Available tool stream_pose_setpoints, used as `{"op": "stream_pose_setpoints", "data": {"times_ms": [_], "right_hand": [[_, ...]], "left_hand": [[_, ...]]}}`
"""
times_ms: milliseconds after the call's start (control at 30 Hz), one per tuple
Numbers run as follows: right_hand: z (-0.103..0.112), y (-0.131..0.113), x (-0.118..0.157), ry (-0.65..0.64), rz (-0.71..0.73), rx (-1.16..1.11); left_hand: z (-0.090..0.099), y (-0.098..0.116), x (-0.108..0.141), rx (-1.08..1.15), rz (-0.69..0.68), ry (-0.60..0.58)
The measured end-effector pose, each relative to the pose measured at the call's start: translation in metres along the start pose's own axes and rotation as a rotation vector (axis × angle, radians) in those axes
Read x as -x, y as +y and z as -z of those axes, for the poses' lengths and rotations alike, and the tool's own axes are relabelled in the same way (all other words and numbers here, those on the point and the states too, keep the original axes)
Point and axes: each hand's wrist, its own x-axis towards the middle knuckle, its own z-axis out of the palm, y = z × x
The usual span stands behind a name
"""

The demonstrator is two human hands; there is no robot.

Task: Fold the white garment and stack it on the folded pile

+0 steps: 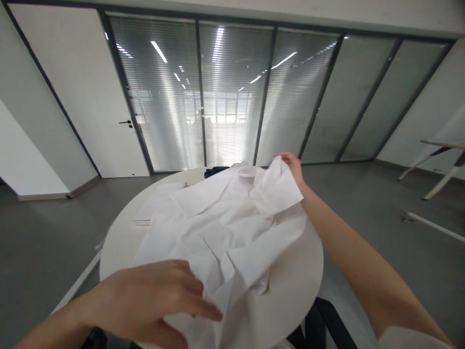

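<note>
A crumpled white shirt (pixel 218 232) lies spread over the round white table (pixel 119 252), with folds bunched in its middle and a part hanging toward the near edge. My right hand (pixel 292 165) reaches to the far right of the table, its fingers closed on the raised edge of the shirt. At the near left, my left hand (pixel 156 295) hovers over the shirt's near part, slightly blurred. Its index finger and thumb are apart, with no cloth visibly gripped between them.
Folded white cloth (pixel 156 201) rests on the table's left side, partly under the shirt. A dark item (pixel 216 171) sits at the far edge. Black chair parts (pixel 323 320) are close below the table. A glass partition (pixel 232 97) and white door (pixel 76 92) stand beyond.
</note>
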Motion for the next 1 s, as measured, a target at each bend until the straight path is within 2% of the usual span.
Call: {"op": "stream_pose_setpoints", "data": {"times_ms": [67,133,167,233,300,367,533,633,767,900,1000], "right_hand": [[-0.017,-0.017,0.015,-0.385,-0.016,0.038],[-0.034,-0.035,0.034,-0.707,0.005,0.146],[-0.042,-0.043,0.044,-0.812,0.05,0.257],[-0.056,-0.055,0.064,-0.886,0.168,0.55],[-0.067,-0.061,0.081,-0.836,0.267,0.819],[-0.074,-0.063,0.091,-0.786,0.331,0.963],[-0.07,-0.067,0.091,-0.683,0.373,0.978],[-0.058,-0.07,0.085,-0.525,0.353,0.849],[-0.043,-0.072,0.085,-0.204,0.395,0.61],[-0.04,-0.085,0.083,0.085,0.44,0.259],[-0.044,-0.096,0.076,0.311,0.365,-0.033]], "left_hand": [[0.015,-0.003,-0.004,0.028,0.068,0.117],[0.027,-0.014,-0.01,0.078,0.128,0.252],[0.031,-0.023,-0.013,0.081,0.166,0.325],[0.033,-0.042,-0.02,0.054,0.232,0.423],[0.03,-0.06,-0.024,0.036,0.264,0.433],[0.027,-0.072,-0.024,0.052,0.273,0.401],[0.023,-0.081,-0.015,0.065,0.284,0.417],[0.023,-0.082,-0.012,0.004,0.266,0.505],[0.02,-0.088,-0.017,-0.105,0.273,0.63],[0.013,-0.088,-0.036,-0.16,0.335,0.697],[0.009,-0.083,-0.059,-0.084,0.275,0.778]]}}
